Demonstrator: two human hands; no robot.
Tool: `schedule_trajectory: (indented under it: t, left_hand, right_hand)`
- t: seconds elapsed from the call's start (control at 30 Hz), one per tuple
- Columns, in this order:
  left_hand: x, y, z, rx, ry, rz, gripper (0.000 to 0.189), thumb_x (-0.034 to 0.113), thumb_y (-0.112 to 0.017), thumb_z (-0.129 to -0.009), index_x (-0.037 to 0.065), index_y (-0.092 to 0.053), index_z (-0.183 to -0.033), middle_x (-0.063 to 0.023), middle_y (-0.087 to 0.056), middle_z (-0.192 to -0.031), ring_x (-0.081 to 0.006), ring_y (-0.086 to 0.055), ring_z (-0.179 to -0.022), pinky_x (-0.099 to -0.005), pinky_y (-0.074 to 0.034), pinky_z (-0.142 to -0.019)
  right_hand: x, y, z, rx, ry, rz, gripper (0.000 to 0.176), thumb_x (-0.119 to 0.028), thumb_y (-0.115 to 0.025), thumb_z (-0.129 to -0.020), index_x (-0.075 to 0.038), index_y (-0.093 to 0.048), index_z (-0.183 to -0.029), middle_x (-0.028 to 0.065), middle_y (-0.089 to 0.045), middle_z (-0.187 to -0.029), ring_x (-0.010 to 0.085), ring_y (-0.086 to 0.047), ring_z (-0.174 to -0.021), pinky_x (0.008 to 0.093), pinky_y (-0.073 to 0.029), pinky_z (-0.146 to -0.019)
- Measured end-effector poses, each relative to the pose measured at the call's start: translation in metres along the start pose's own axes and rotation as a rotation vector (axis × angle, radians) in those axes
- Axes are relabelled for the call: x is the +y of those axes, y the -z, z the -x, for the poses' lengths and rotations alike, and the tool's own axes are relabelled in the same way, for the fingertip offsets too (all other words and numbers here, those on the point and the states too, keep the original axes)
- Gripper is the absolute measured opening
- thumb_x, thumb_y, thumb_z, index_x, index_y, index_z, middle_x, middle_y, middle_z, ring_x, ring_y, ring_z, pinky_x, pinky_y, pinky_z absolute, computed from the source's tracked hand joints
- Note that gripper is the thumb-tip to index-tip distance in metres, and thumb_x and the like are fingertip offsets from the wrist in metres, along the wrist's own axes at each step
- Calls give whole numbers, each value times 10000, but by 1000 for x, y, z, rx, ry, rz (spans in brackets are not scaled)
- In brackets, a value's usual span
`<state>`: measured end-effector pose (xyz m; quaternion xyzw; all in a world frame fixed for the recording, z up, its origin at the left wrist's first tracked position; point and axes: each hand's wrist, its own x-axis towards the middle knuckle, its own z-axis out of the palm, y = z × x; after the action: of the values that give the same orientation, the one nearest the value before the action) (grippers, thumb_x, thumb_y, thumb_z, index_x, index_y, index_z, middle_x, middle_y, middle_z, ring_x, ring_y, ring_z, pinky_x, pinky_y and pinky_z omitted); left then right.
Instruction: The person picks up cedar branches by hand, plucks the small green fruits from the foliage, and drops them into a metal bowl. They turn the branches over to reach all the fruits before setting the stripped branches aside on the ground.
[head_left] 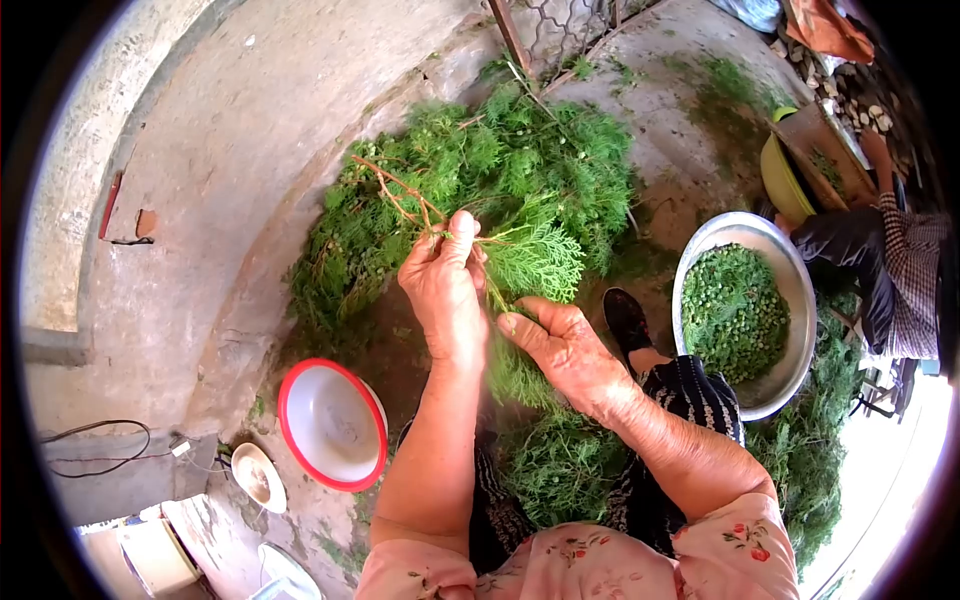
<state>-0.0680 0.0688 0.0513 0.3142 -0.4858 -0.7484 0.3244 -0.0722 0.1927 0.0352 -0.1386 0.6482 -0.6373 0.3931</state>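
My left hand (448,290) is closed around a brown-stemmed evergreen sprig (540,262), thumb pressed on the stem. Bare reddish twigs stick out above that hand, and flat green fronds spread to its right. Lower on the same sprig, my right hand (570,350) pinches a green part between thumb and fingers. Behind both hands lies a big heap of cut evergreen branches (500,150). To the right stands a metal basin (800,345) holding small round green cones and bits of foliage.
A white basin with a red rim (335,425) sits at the left, near a small pale bowl (258,478). More branches (560,470) lie between my legs. At the right another person (900,260) sits by a yellow-green tub (785,180). A concrete wall (200,150) runs along the left.
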Motion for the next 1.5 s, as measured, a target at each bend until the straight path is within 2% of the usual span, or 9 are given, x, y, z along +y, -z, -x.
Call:
schedule_trajectory:
  t: [0.2,0.27,0.37,0.6,0.73,0.87,0.9,1.03,1.5]
  left_hand:
    - [-12,13,-8,43,106,-21,220,223,-669,-800,13,-603,-793,-18,-550,-642,-74,-428,-465,-196,-307,-414]
    - [-13,16,-7,21,88,-124,286,292,-634,-827,7,-609,-814,-24,-506,-626,-103,-453,-453,-221,-341,-410]
    - [-7,13,2,11,130,-175,293,307,-634,-824,15,-616,-821,-20,-504,-610,-108,-456,-434,-224,-337,-400]
    - [-16,13,0,17,179,-163,312,310,-650,-811,-1,-626,-806,-15,-491,-557,-106,-442,-400,-229,-330,-379]
    - [-22,10,5,-23,144,-268,315,321,-627,-824,6,-622,-832,-11,-492,-559,-104,-439,-405,-228,-332,-389]
    - [-20,3,12,10,174,-194,260,257,-661,-809,1,-618,-806,-7,-508,-559,-52,-386,-399,-200,-301,-380]
    - [-20,3,12,-6,182,-190,247,243,-656,-814,0,-614,-807,-6,-504,-558,-52,-385,-401,-201,-303,-383]
    - [-20,0,17,-24,210,-232,261,254,-647,-822,-3,-605,-818,-7,-497,-568,-52,-387,-405,-192,-310,-380]
    - [-23,19,-9,24,175,-301,316,357,-604,-836,49,-571,-900,17,-450,-612,-75,-418,-467,-224,-346,-424]
  right_hand:
    - [2,-18,18,102,190,36,258,-188,-493,-905,36,-484,-777,108,-390,-534,139,-377,-523,328,-351,-477]
    - [-2,-16,28,124,197,140,239,-182,-498,-901,25,-498,-781,94,-371,-529,141,-375,-514,320,-352,-474]
    - [-9,-13,39,86,101,132,211,-190,-477,-925,-32,-520,-792,-42,-416,-619,47,-357,-595,227,-337,-522]
    - [-12,-5,57,-5,66,-151,241,-190,-453,-933,-72,-508,-730,-31,-461,-577,63,-412,-510,222,-327,-458]
    - [-2,-6,61,109,114,-186,205,-142,-516,-887,0,-523,-739,33,-415,-551,92,-385,-540,285,-344,-468]
    - [-6,1,70,184,188,15,253,-134,-536,-869,-5,-452,-668,83,-387,-535,125,-352,-526,321,-328,-468]
    - [-7,1,71,222,202,17,244,-125,-547,-854,-7,-446,-667,133,-384,-534,192,-390,-490,346,-336,-468]
    - [-4,7,79,111,103,26,264,-201,-480,-911,0,-480,-740,22,-392,-552,99,-382,-534,295,-344,-473]
    - [-4,31,88,104,254,184,287,-236,-479,-913,-2,-493,-748,49,-424,-544,131,-419,-515,303,-373,-466]
